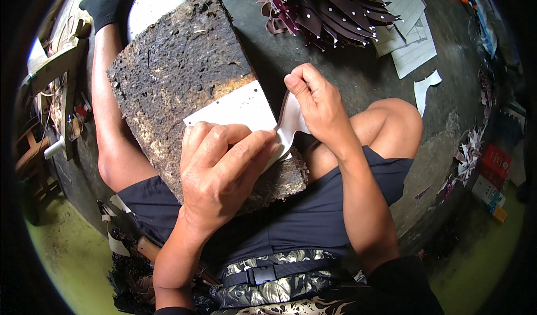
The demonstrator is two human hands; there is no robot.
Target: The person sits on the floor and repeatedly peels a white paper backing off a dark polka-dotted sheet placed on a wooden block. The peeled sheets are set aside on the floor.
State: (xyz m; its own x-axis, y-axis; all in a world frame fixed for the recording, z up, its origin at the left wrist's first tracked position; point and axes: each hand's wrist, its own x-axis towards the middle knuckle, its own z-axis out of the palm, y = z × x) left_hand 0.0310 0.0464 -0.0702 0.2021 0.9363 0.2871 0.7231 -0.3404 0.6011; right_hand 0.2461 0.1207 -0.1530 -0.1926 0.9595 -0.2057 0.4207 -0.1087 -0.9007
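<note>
The person is sitting on the floor [358, 76], one leg stretching out to the left and ending in a black sock [106, 8], the other knee bending on the right. Between the legs a thick, rough, dark block [179, 52] is lying aslant, its near end reaching over the dark shorts [313, 217].

On the near part of the block, toward its right edge, a white sheet [238, 107] with small dark dots is lying flat. The left hand [210, 164] is resting over its near side, fingers bunched and narrow, the tips touching a white strip [288, 129]. I cannot tell whether they are pinching the strip or only pressing on it. The right hand [316, 105] is holding the strip's raised end, thumb closing over curled fingers, just off the block's right edge. Between the two hands the strip is bending upward in a curl; whether it is joining the flat sheet is hidden from me.

Beyond the block, a heap of dark polka-dot pieces [330, 10] is spreading on the floor, with pale papers [414, 46] lying to its right. A curved white scrap [426, 88] is lying nearer, beyond the bent knee. Further right, a red box [495, 166] is standing out among clutter. On the far left, a wooden frame [59, 74] is standing near the outstretched leg. A wooden handle [148, 249] is showing beside the left forearm.
</note>
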